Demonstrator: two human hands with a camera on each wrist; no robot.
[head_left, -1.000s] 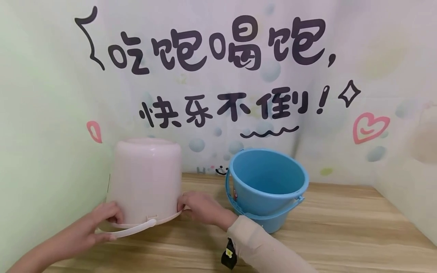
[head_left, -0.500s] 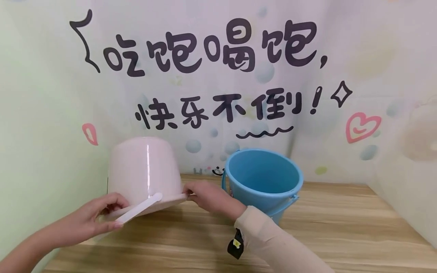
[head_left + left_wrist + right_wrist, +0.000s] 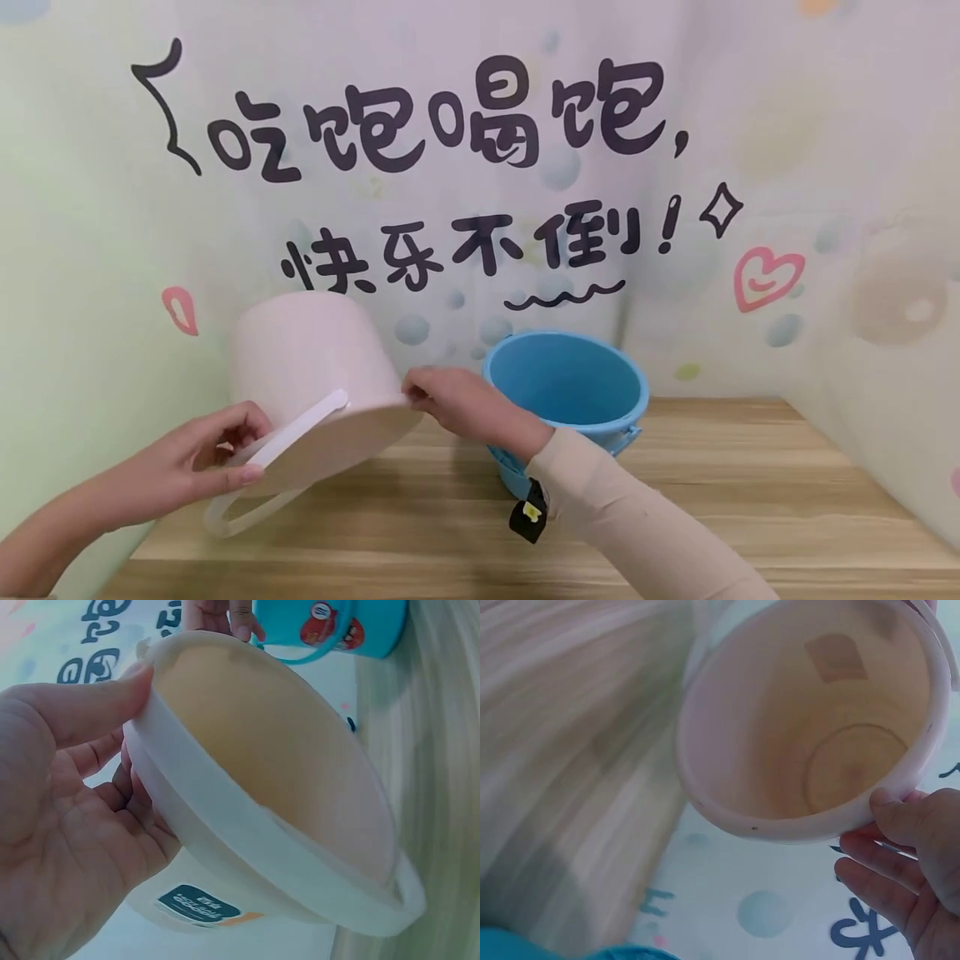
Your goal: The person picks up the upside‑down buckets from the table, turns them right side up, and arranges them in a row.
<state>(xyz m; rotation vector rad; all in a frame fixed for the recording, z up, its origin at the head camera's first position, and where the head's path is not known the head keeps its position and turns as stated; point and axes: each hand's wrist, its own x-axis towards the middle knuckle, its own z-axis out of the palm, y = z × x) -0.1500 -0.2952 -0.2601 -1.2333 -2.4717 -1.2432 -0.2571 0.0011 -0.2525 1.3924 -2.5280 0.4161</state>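
A pale pink bucket (image 3: 307, 358) is held upside down and tilted above the table, its mouth turned down and towards me. My left hand (image 3: 202, 458) grips its left rim, with the thumb over the white handle (image 3: 296, 429) and the fingers behind. On the far right of the rim, my right hand (image 3: 472, 408) pinches the edge; the right wrist view shows the thumb (image 3: 900, 817) on the rim and the fingers beneath. The bucket's inside (image 3: 780, 750) shows bare walls and a ring on the base. A dark label (image 3: 199, 904) marks its outside.
An upright blue bucket (image 3: 570, 383) stands on the wooden table (image 3: 712, 500) to the right, partly behind my right forearm. A printed cloth (image 3: 420, 192) with large dark characters hangs behind. Pale cloth walls close off both sides.
The pink bucket has risen off the table and tipped, its right side higher, so its mouth now faces me more. Both hands kept their grip and moved up with it. The blue bucket stays standing.
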